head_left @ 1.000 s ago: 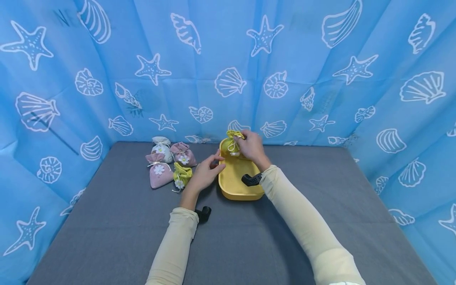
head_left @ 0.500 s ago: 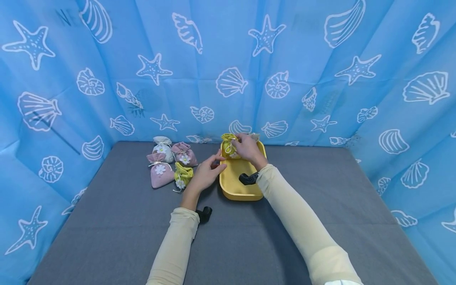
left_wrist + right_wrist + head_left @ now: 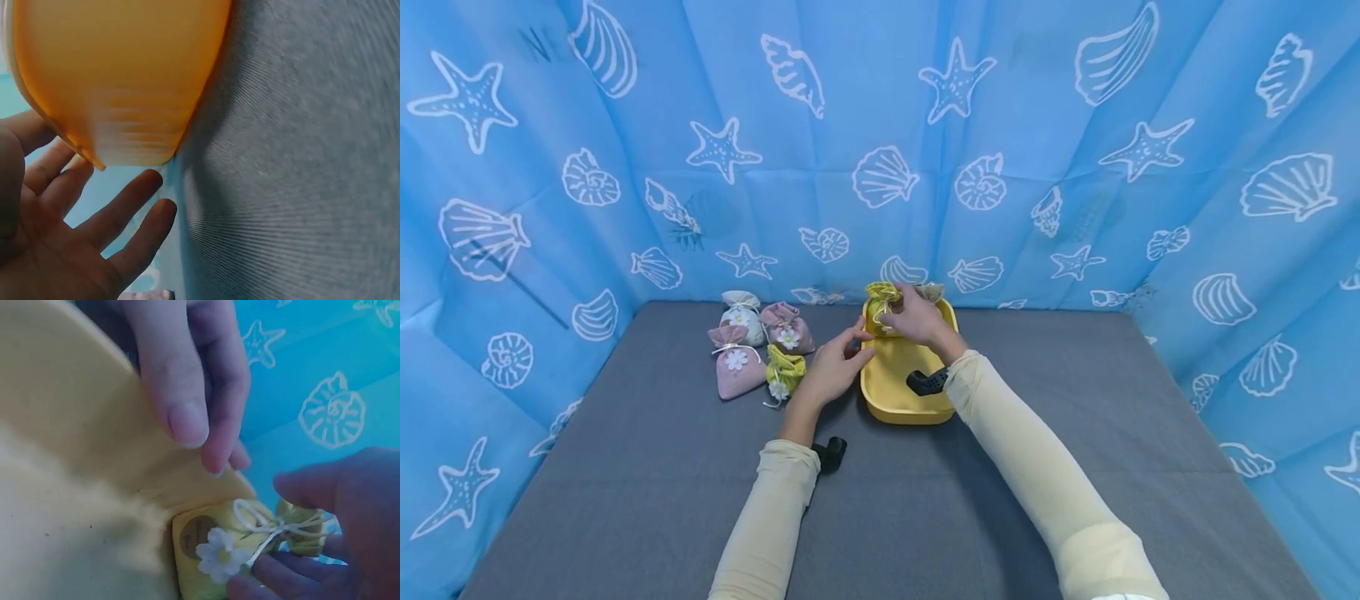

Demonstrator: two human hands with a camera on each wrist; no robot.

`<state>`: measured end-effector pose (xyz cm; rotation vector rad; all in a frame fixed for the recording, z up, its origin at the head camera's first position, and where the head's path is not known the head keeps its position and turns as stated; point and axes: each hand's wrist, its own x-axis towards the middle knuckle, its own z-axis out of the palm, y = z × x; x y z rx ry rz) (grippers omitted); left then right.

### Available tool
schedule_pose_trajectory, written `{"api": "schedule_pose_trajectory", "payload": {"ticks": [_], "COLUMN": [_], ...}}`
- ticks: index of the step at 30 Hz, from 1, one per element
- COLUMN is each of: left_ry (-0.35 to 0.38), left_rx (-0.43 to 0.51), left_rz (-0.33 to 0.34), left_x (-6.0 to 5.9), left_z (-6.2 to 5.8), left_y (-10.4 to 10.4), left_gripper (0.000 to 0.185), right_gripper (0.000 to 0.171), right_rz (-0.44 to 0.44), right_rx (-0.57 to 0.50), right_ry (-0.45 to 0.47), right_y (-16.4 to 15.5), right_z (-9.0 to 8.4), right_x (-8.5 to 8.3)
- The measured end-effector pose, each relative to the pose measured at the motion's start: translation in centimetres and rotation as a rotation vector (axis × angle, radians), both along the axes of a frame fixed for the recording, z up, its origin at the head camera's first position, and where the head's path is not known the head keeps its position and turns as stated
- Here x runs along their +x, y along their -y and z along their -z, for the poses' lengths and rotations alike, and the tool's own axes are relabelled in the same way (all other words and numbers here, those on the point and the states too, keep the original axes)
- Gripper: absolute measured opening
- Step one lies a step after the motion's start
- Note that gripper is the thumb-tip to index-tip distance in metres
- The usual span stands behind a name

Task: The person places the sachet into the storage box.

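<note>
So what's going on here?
A person's right hand rests its fingers against a yellow cloth drawstring pouch in the far left corner of a yellow rectangular tray. The left hand is at the tray's left rim. A pale pouch shows behind the right hand. Left of the tray on the grey table sit a white pouch, two pink pouches and another yellow pouch.

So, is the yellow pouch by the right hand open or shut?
Shut: the yellow pouch has white cord tied round its gathered neck.
</note>
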<state>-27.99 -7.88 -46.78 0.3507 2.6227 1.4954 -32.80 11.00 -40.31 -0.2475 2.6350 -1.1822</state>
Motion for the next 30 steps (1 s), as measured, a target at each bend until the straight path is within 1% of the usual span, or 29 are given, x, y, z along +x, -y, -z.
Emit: {"api": "schedule_pose_trajectory", "payload": {"ticks": [3, 7, 13, 17, 20, 24, 27, 30], "left_ry": [-0.006, -0.003, -0.027, -0.042, -0.057, -0.06, -0.058, -0.069], "left_rx": [-0.01, -0.017, -0.016, -0.033, -0.034, -0.031, -0.037, -0.033], "left_rz": [-0.006, -0.004, -0.007, 0.003, 0.016, 0.028, 0.024, 0.025], "left_x": [0.1, 0.2, 0.4, 0.7, 0.9, 1.3, 1.6, 1.7], "left_z": [-0.1, -0.4, -1.2, -1.8, -2.4, -3.1, -3.4, -3.4], "left_y": [0.0, 0.0, -0.1, -0.2, -0.3, -0.4, -0.6, -0.8], "left_gripper": [0.036, 0.038, 0.035, 0.035, 0.033, 0.03, 0.027, 0.025], "right_gripper": [0.088, 0.091, 0.083, 0.072, 0.064, 0.058, 0.054, 0.051], "right_rz": [-0.064, -0.125, -0.134, -0.116, -0.097, -0.085, -0.102, -0.143], "right_rx": [0.017, 0.043, 0.001, -0.005, -0.006, 0.009, 0.006, -0.024], "right_ry": [0.009, -0.009, -0.045, -0.07, -0.083, -0.111, -0.118, -0.116], "right_y": [-0.2, -1.0, -3.3, -5.6, -7.5, -9.9, -11.4, -12.6], "right_z": [-0.2, -0.8, -1.7, -1.9, -1.5, -0.7, 0.4, 1.5], "right_x": [0.5, 1.5, 3.2, 4.4, 5.2, 6.2, 6.8, 7.3]}}
